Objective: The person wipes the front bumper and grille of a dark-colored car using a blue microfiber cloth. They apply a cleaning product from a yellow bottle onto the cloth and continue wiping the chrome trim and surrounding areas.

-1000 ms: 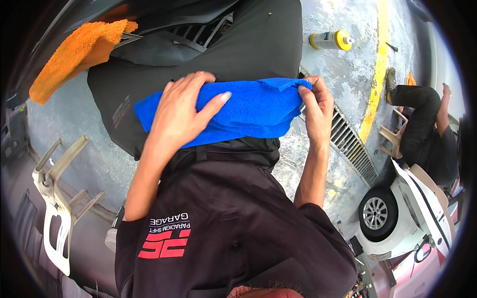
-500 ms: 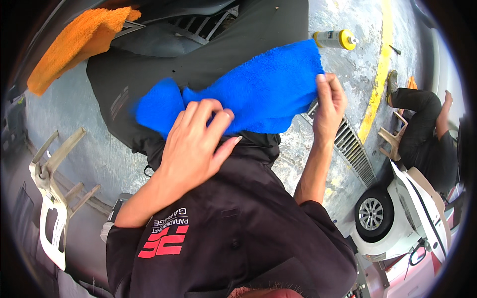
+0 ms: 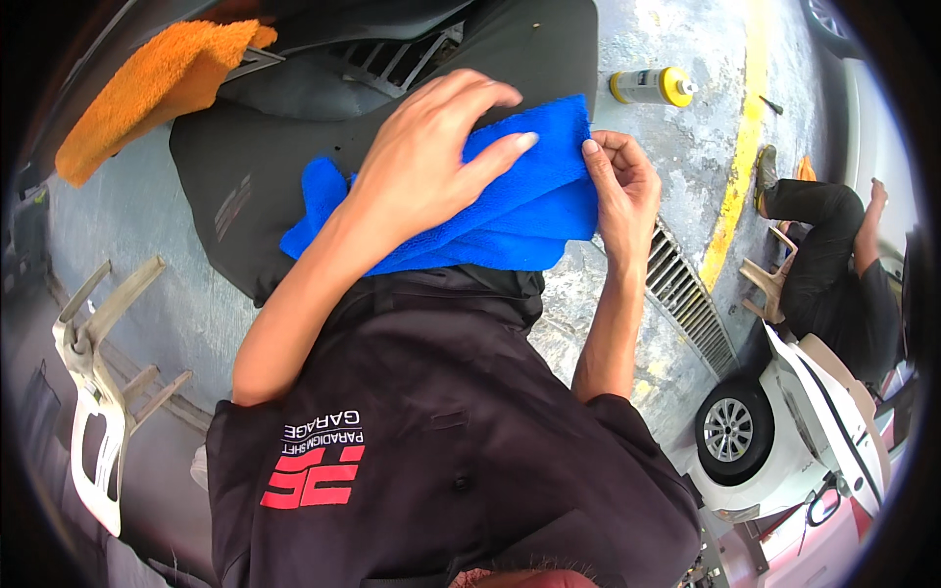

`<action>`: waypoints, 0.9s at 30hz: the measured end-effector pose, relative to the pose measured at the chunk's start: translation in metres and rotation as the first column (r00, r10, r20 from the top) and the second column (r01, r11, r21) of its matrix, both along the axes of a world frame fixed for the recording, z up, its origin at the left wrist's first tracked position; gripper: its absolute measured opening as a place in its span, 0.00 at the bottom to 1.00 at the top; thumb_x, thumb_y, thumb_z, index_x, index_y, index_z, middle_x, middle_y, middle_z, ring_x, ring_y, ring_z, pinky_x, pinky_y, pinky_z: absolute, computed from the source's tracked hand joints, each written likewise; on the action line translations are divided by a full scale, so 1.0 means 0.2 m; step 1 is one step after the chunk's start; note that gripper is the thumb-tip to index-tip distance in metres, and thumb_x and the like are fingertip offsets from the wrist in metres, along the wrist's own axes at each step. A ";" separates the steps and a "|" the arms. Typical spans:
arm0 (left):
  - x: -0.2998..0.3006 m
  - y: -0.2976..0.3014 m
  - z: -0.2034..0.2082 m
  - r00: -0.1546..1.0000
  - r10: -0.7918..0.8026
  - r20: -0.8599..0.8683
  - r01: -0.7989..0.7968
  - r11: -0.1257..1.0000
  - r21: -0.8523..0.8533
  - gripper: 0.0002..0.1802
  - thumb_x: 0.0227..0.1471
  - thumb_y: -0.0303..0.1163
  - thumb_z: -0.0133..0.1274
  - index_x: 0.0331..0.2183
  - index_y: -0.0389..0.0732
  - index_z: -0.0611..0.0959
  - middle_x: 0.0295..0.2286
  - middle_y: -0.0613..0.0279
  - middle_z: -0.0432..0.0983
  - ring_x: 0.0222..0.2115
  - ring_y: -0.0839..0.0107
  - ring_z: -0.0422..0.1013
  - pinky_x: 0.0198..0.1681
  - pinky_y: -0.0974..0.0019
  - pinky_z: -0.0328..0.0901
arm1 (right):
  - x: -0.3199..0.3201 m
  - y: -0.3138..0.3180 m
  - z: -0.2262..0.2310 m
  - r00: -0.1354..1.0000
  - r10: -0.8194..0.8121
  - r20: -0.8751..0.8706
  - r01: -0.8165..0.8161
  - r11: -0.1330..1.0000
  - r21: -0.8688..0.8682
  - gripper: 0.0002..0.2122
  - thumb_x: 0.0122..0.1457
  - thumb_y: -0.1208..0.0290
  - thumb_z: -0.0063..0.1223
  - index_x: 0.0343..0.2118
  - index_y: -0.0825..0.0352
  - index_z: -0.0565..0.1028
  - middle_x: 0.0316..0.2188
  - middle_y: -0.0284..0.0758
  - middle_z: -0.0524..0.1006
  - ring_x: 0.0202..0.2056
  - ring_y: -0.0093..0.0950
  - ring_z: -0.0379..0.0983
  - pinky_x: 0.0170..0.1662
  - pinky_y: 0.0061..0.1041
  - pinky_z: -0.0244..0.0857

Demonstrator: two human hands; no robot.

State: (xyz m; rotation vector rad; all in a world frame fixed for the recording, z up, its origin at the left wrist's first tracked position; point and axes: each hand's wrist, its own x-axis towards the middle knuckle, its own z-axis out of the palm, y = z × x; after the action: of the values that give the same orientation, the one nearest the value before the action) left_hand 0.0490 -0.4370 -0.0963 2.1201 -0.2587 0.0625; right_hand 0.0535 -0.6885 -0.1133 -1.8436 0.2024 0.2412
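A blue microfiber cloth [image 3: 520, 216] lies bunched and partly folded across my lap, over my dark trousers [image 3: 490, 69]. My right hand [image 3: 625, 186] pinches its right edge between thumb and curled fingers. Over the middle of the cloth is my left hand [image 3: 426, 152], its fingers bent a little and the thumb held apart, gripping nothing that I can see. That hand and forearm hide part of the fabric; whether the fingertips touch it I cannot tell. A loose end of the cloth pokes out to the left of my left wrist.
An orange cloth [image 3: 157, 93] hangs at the upper left. On the floor to the right lies a yellow-capped bottle [image 3: 652, 86], near a drain grate [image 3: 691, 294]. A pale plastic stool [image 3: 98, 412] is at left. At far right a person [image 3: 833, 255] sits near a white car [image 3: 799, 431].
My left hand has moved up and to the right over the blue cloth, with its fingers now spread more. The cloth is drawn in and more folded; my right hand keeps its edge.
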 end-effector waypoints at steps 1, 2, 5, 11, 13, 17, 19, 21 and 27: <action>0.06 -0.05 -0.03 0.999 -0.011 0.034 0.012 1.000 -0.003 0.22 0.57 0.40 0.67 0.47 0.35 0.84 0.40 0.53 0.81 0.43 0.57 0.79 0.49 0.57 0.71 | 0.01 -0.01 0.00 1.000 0.027 0.012 -0.028 0.999 0.032 0.10 0.69 0.69 0.63 0.45 0.71 0.81 0.33 0.29 0.83 0.34 0.14 0.75 0.39 0.16 0.68; 0.10 -0.11 -0.05 0.997 -0.026 0.068 0.026 1.000 -0.003 0.23 0.57 0.41 0.67 0.48 0.36 0.83 0.40 0.53 0.81 0.43 0.58 0.78 0.50 0.56 0.70 | 0.03 -0.01 0.00 0.998 0.051 0.026 -0.052 0.996 0.065 0.10 0.69 0.69 0.63 0.45 0.71 0.81 0.33 0.29 0.83 0.35 0.14 0.75 0.39 0.16 0.68; 0.15 -0.28 -0.11 0.994 0.013 0.105 -0.020 0.997 0.074 0.22 0.57 0.43 0.66 0.45 0.37 0.83 0.39 0.56 0.81 0.40 0.58 0.77 0.49 0.55 0.67 | 0.10 -0.14 -0.07 0.995 0.088 0.050 -0.091 0.994 0.062 0.11 0.69 0.67 0.62 0.44 0.71 0.82 0.34 0.31 0.83 0.35 0.17 0.77 0.40 0.18 0.69; 0.17 -0.31 -0.08 0.996 -0.040 -0.080 0.028 0.990 -0.141 0.14 0.56 0.37 0.68 0.32 0.34 0.85 0.30 0.58 0.79 0.34 0.64 0.73 0.42 0.61 0.67 | 0.66 -0.53 -0.30 0.924 0.201 0.325 0.119 0.658 -0.744 0.14 0.61 0.62 0.63 0.42 0.68 0.83 0.38 0.46 0.84 0.41 0.45 0.82 0.46 0.41 0.73; 0.18 -0.30 -0.08 0.983 -0.027 -0.180 -0.025 0.959 -0.281 0.13 0.60 0.34 0.66 0.31 0.33 0.86 0.25 0.62 0.79 0.29 0.75 0.70 0.36 0.66 0.67 | 0.93 -0.60 -0.40 0.844 0.448 0.295 0.155 0.323 -0.934 0.15 0.59 0.61 0.64 0.44 0.66 0.83 0.42 0.45 0.84 0.46 0.44 0.82 0.49 0.43 0.74; 0.14 -0.29 -0.13 0.971 0.014 -0.237 -0.109 0.912 -0.395 0.14 0.62 0.36 0.64 0.33 0.33 0.88 0.23 0.64 0.81 0.26 0.80 0.72 0.32 0.66 0.68 | 1.37 -0.79 -0.79 0.815 0.513 -0.269 -0.187 -0.206 -0.961 0.10 0.61 0.73 0.52 0.44 0.64 0.81 0.44 0.44 0.83 0.51 0.43 0.79 0.56 0.44 0.69; 0.14 -0.27 -0.08 0.983 -0.074 -0.166 0.007 0.928 -0.373 0.16 0.61 0.42 0.64 0.36 0.37 0.89 0.22 0.50 0.79 0.22 0.71 0.74 0.28 0.59 0.68 | 1.41 -1.43 -1.07 0.786 0.375 -0.492 -0.217 -0.577 -0.787 0.22 0.62 0.59 0.57 0.58 0.56 0.78 0.56 0.42 0.80 0.57 0.43 0.77 0.55 0.60 0.69; 0.09 -0.29 -0.11 0.978 -0.013 -0.210 -0.059 0.940 -0.335 0.17 0.60 0.41 0.62 0.30 0.34 0.84 0.21 0.43 0.73 0.20 0.50 0.71 0.28 0.52 0.65 | 1.45 -1.00 -1.07 0.688 0.042 -0.725 -0.541 -0.636 -0.550 0.42 0.42 0.48 0.79 0.62 0.54 0.76 0.58 0.35 0.81 0.58 0.39 0.78 0.52 0.62 0.71; -0.02 -0.32 -0.24 0.978 0.109 -0.178 -0.181 0.869 -0.460 0.18 0.59 0.41 0.64 0.35 0.31 0.86 0.27 0.44 0.82 0.29 0.47 0.80 0.34 0.52 0.71 | 1.30 -0.71 -1.00 0.644 0.102 -0.758 -0.535 -0.648 -0.542 0.37 0.38 0.48 0.82 0.53 0.59 0.84 0.51 0.36 0.85 0.52 0.36 0.84 0.49 0.47 0.78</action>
State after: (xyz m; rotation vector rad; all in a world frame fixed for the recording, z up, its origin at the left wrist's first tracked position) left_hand 0.0448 -0.5011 -0.1445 1.6382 0.0101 0.0522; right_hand 0.3139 -0.8306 -0.3136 -3.7998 -0.5542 1.4506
